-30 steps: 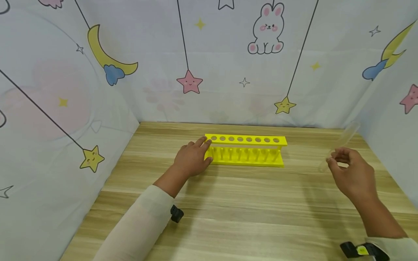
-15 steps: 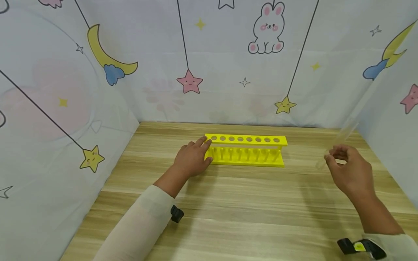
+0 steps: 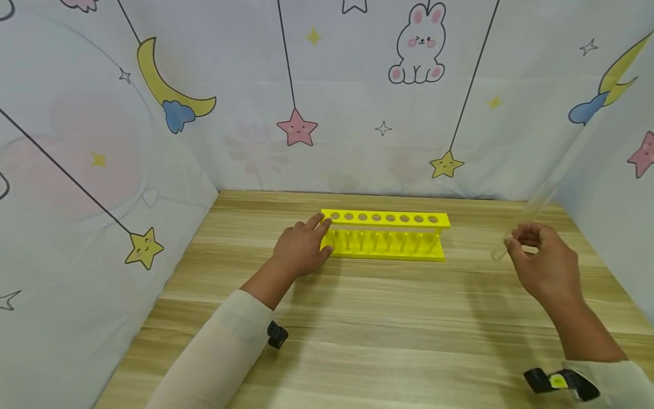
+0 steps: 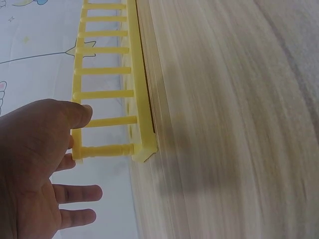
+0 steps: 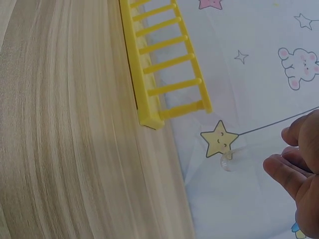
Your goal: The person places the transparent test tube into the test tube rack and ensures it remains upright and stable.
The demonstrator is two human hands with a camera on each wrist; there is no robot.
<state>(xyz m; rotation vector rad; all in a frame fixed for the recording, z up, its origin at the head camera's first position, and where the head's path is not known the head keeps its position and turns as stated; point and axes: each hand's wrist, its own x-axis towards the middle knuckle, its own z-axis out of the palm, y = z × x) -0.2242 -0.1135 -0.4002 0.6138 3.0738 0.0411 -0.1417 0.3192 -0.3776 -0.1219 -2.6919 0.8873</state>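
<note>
Pinching clear tube (image 3: 533, 205) with right grip (image 3: 549, 267) | losing tube outline against printed backdrop (image 5: 244, 199) | clasping yellow rack (image 3: 383, 253) on worktop (image 3: 383, 324) with left grip (image 3: 301, 248), partly hiding its end

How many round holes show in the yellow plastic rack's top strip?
8 round holes, in one row along the top strip of the yellow plastic rack; none appears hidden by the left hand.

Left hand (image 3: 301, 248) gripping, right hand (image 3: 549, 267) pinching
</note>
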